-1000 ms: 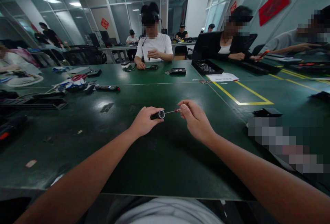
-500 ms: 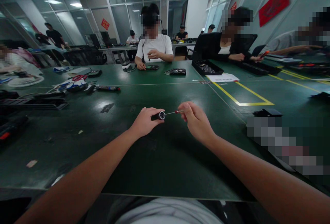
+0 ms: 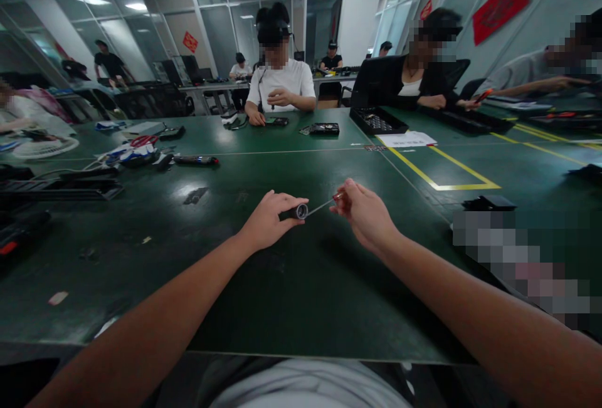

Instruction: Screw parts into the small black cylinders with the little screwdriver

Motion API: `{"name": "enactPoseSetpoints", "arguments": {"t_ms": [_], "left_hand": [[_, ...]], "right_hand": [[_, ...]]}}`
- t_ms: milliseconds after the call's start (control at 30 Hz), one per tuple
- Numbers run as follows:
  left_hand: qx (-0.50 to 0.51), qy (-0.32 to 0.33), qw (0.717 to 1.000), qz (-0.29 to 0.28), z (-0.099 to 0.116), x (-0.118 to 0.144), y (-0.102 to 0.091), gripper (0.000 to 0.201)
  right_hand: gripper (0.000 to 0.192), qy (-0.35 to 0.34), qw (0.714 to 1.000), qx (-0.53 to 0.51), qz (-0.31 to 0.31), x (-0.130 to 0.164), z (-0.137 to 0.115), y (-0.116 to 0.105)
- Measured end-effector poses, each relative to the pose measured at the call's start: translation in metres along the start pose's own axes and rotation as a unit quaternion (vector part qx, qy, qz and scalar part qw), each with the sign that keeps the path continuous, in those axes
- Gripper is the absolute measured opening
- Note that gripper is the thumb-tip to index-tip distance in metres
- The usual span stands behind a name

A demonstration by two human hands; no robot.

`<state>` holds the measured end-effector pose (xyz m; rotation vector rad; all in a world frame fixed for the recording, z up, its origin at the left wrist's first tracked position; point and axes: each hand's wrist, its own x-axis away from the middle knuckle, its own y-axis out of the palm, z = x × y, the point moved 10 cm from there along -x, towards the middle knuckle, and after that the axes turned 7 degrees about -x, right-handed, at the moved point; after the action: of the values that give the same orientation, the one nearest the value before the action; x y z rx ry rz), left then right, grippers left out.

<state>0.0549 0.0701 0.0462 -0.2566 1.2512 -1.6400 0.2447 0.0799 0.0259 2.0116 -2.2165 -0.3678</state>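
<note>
My left hand [image 3: 268, 221] pinches a short black cylinder [image 3: 301, 211] between thumb and fingers. The cylinder's open end has a silver rim and faces me, turned a little to the right; its exact kind is unclear. In my right hand [image 3: 364, 210] is a thin screwdriver [image 3: 321, 207] with a reddish, see-through handle, mostly covered by the closed fingers. Its metal shaft slants down to the left, and the tip is at the cylinder's rim; I cannot tell whether it goes inside. Both hands are above the green tabletop [image 3: 282, 295].
A marker pen [image 3: 195, 160] and red-handled scissors [image 3: 143, 141] lie at the left. Black trays [image 3: 56, 187] stand at the far left. Yellow tape [image 3: 465, 187] marks the right side, near a small black box [image 3: 489, 204]. Across the table a person in a white shirt [image 3: 282, 85] handles small parts.
My right hand has shifted slightly right and up, tilting the screwdriver more steeply. The cylinder in my left hand has moved a little right.
</note>
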Motion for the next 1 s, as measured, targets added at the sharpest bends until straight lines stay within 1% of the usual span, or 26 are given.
{"name": "enactPoseSetpoints", "arguments": {"t_ms": [33,67,167,333,467,633,700,833,933,1000], "left_hand": [[-0.003,-0.003,1.000,0.002,-0.002,-0.001,0.000,0.041],[-0.008,-0.011,1.000,0.002,-0.005,-0.002,0.000,0.041],[-0.018,-0.026,0.999,-0.013,-0.013,-0.004,0.004,0.040],[-0.017,-0.032,0.999,-0.018,-0.011,-0.001,0.005,0.040],[-0.009,-0.036,0.999,-0.020,-0.005,0.000,0.006,0.041],[0.004,-0.048,0.999,-0.008,-0.007,0.000,0.003,0.040],[0.009,-0.055,0.998,-0.001,-0.008,0.001,0.002,0.040],[0.019,-0.060,0.998,0.008,-0.007,0.001,0.000,0.041],[0.015,-0.059,0.998,0.006,-0.007,0.001,0.000,0.040],[0.008,-0.059,0.998,0.002,-0.007,0.001,0.001,0.042]], "right_hand": [[0.028,0.028,0.999,-0.026,0.015,-0.002,0.006,-0.004],[0.028,0.041,0.998,-0.041,0.029,-0.005,0.009,-0.008],[0.025,0.036,0.997,-0.048,0.044,-0.008,0.010,-0.012],[0.027,-0.036,0.999,-0.007,-0.006,-0.005,0.000,0.001],[0.026,-0.090,0.994,0.052,-0.025,0.001,-0.010,0.008],[0.023,-0.159,0.976,0.136,-0.060,0.012,-0.032,0.018],[0.022,-0.183,0.966,0.171,-0.061,0.016,-0.039,0.020],[0.021,-0.197,0.958,0.202,-0.054,0.020,-0.044,0.021],[0.024,-0.182,0.960,0.194,-0.085,0.021,-0.039,0.025],[0.031,-0.169,0.964,0.179,-0.100,0.024,-0.037,0.028]]}}
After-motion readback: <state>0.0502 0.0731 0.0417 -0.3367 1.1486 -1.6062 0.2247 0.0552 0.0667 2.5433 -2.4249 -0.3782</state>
